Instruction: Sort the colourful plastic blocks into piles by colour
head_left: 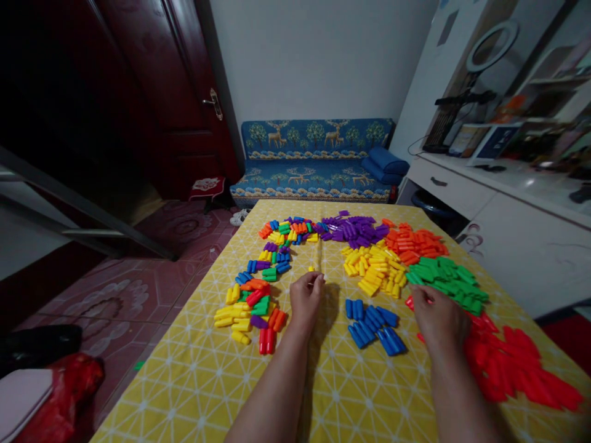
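My left hand point(306, 301) is closed in a pinch above the middle of the table. A small yellow plastic cap point(311, 268) shows just past its fingers, mostly hidden by them. Closed too, my right hand point(438, 317) is at the upper edge of the red caps point(512, 363), with a bit of red at its fingertips. Blue caps point(373, 323) lie between my hands, some side by side. Left of my left hand, a curving line of mixed-colour caps point(258, 307) runs toward the far side, many grouped in short rows.
Piles of yellow point(376, 269), purple point(353, 229), orange point(413, 243) and green caps point(447, 283) stretch along the far right of the yellow patterned tablecloth point(184, 375). Beyond the table stands a blue sofa point(314, 175). A white cabinet point(521, 246) borders the right side.
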`<state>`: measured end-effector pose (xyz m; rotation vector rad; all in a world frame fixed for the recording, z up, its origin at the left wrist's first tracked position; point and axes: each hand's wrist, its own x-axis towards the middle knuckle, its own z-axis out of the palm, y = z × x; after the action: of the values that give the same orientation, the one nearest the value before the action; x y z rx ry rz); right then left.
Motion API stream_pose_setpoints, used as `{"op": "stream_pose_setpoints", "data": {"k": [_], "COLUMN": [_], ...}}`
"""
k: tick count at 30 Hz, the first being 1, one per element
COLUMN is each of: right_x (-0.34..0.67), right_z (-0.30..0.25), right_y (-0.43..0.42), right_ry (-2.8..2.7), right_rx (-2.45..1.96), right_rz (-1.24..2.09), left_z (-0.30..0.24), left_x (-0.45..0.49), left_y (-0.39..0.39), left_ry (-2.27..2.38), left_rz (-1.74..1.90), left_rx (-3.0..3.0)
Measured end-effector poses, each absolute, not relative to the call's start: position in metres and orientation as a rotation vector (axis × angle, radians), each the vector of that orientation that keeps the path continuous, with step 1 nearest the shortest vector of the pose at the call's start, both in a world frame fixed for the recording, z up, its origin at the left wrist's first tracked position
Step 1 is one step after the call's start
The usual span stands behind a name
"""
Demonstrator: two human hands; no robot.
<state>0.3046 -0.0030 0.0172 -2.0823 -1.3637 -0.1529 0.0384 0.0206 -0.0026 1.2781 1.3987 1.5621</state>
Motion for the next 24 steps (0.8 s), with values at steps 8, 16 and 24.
{"op": "stream_pose_setpoints", "data": {"k": [8,16,24], "right_x": [0.272,0.164,0.152], "right_z": [0.019,0.004,-0.008], "right_y": [-0.002,-0.017,-0.012], "right_ry": [-1.417,-1.742,-1.611], "right_rx": [-1.672,-1.203,-1.16], "right_rz": [-0.411,0.111,0.235], "left_z": [-0.001,-0.008,-0.001], "left_x": [0.032,0.029,0.032], "left_y": [0.018,0.019,0.018], "left_ry": [1.506,1.768,1.277], "left_rz": [1.657,1.134,1.557], "left_rx": [1.454,1.915,1.388]}}
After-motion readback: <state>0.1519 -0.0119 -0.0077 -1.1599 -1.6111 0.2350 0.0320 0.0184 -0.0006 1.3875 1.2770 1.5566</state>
